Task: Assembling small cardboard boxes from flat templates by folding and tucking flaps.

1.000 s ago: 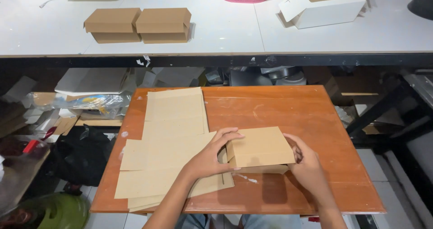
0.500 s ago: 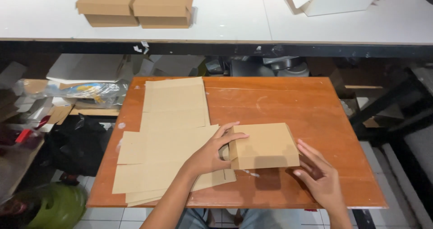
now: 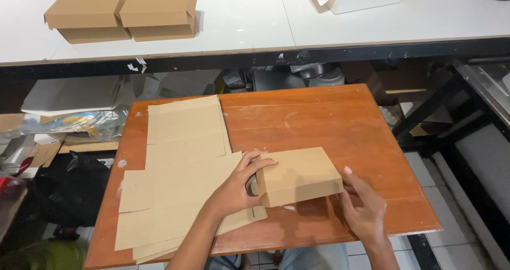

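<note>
A: What's worn on the arms?
B: Nothing: both forearms bare, no sleeves, watch or rings on the left hand (image 3: pixel 234 191) or right hand (image 3: pixel 363 209).
A: Anything else?
B: Light blue-grey trousers (image 3: pixel 311 259) below.
</note>
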